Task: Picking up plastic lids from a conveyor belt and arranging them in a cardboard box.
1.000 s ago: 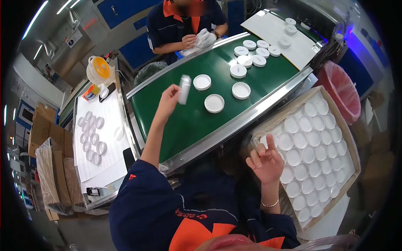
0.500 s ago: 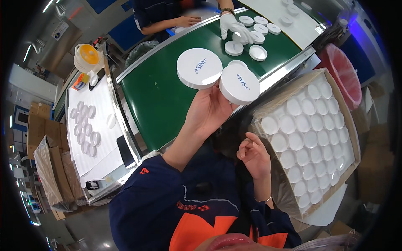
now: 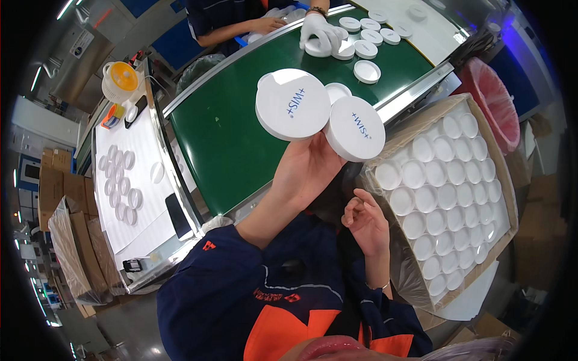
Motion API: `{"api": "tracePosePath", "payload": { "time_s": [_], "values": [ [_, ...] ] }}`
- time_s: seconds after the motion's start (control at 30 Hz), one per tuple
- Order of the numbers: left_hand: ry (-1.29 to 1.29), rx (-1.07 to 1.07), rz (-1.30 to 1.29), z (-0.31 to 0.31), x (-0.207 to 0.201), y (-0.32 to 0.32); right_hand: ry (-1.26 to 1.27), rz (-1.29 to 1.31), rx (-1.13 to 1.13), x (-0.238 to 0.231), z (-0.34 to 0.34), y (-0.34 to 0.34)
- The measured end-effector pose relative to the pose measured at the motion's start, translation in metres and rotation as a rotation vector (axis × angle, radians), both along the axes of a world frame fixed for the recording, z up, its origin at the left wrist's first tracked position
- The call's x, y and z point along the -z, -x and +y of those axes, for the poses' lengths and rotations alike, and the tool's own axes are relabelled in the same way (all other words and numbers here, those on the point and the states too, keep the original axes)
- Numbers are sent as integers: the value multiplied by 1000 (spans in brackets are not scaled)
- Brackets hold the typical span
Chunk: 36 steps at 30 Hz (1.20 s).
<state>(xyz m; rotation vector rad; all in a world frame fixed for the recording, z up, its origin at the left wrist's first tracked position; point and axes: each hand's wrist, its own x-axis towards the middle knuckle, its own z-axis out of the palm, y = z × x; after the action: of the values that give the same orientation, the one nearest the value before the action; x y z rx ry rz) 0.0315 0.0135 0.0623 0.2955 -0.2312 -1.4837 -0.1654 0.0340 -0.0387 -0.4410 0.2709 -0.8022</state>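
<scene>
Bright overhead strip lighting, soft shadows, mild glare on white lids (image 3: 293,104), strong fisheye bending, dark rim

Cardboard box (image 3: 512,198) of white lids at right; brown cartons (image 3: 57,186) at left

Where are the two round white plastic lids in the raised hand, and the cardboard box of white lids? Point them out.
Larger round white plastic lid (image 3: 293,104), head view, flat top face.
Smaller round white plastic lid (image 3: 356,128), head view, flat top face.
Cardboard box (image 3: 513,198), head view, right rim.
</scene>
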Motion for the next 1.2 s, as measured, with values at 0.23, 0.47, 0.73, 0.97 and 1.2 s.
{"api": "tracePosePath", "payload": {
  "time_s": [0.23, 0.47, 0.73, 0.97, 1.2],
  "values": [
    [10, -101, -152, 1, -1, 3, -10, 5, 0, 3, -3, -3],
    [168, 2, -53, 1, 16, 7, 53, 122, 21, 0, -5, 5],
    [273, 648, -916, 10, 35, -4, 572, 692, 593, -41, -33, 19],
    [473, 740, -1662, 18, 49, 5, 986, 955, -600, -31, -44, 33],
    [528, 942, -1684, 15, 53, 4, 996, 755, -750, -20, -40, 31]
  ]
}}
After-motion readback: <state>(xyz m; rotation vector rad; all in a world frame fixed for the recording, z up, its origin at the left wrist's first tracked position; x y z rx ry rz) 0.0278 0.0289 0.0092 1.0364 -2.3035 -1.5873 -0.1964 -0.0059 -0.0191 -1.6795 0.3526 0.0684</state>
